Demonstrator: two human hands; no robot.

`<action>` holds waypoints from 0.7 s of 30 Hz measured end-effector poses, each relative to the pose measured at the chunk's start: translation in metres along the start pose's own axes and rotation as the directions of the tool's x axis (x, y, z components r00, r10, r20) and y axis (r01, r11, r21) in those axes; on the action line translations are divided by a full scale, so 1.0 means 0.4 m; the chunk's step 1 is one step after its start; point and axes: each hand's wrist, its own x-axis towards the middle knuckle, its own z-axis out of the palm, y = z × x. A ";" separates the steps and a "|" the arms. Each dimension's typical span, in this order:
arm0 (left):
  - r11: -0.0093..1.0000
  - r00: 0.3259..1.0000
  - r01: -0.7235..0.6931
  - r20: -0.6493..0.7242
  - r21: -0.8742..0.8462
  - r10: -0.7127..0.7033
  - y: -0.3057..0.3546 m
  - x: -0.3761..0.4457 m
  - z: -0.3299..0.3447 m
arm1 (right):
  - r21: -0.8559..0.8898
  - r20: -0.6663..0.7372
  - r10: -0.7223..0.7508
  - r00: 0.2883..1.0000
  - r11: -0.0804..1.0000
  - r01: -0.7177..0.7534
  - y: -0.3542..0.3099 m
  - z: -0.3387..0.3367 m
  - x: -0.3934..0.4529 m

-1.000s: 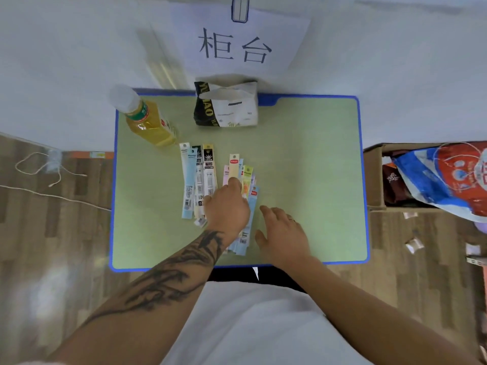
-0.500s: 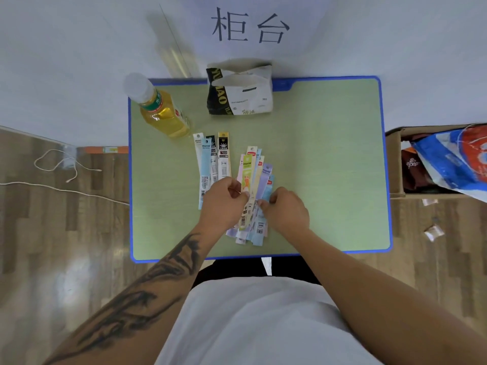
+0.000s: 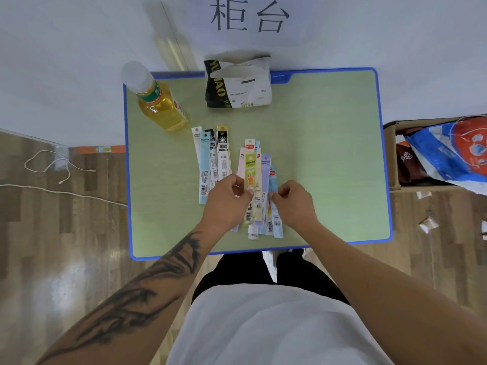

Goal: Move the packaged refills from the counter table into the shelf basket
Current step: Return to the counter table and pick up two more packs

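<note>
Several long, narrow packaged refills lie on the green counter table [image 3: 329, 154]. One loose group [image 3: 213, 159] in white, pale blue and black lies to the left. A second bunch [image 3: 257, 180] in pastel colours is gathered between my hands. My left hand [image 3: 226, 198] pinches this bunch from its left side with thumb and curled fingers. From the right side my right hand [image 3: 295, 201] pinches the same bunch. The lower ends of the packets stick out below my hands. No shelf basket shows in the head view.
A bottle of yellow drink [image 3: 158, 104] stands at the table's back left. A black and white packet [image 3: 237, 85] stands at the back middle. A cardboard box [image 3: 392, 156] with bags sits right of the table. White cables [image 3: 52, 169] lie on the wood floor at left.
Both hands closed in on the pastel bunch, which was fanned out flat a second ago and is now squeezed together. The camera view shifted downward and a little left.
</note>
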 end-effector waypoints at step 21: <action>0.945 0.914 -0.322 0.241 -0.060 0.326 0.357 -0.392 0.538 | 0.878 -0.213 0.096 0.972 0.455 0.148 0.512 -0.447 -0.390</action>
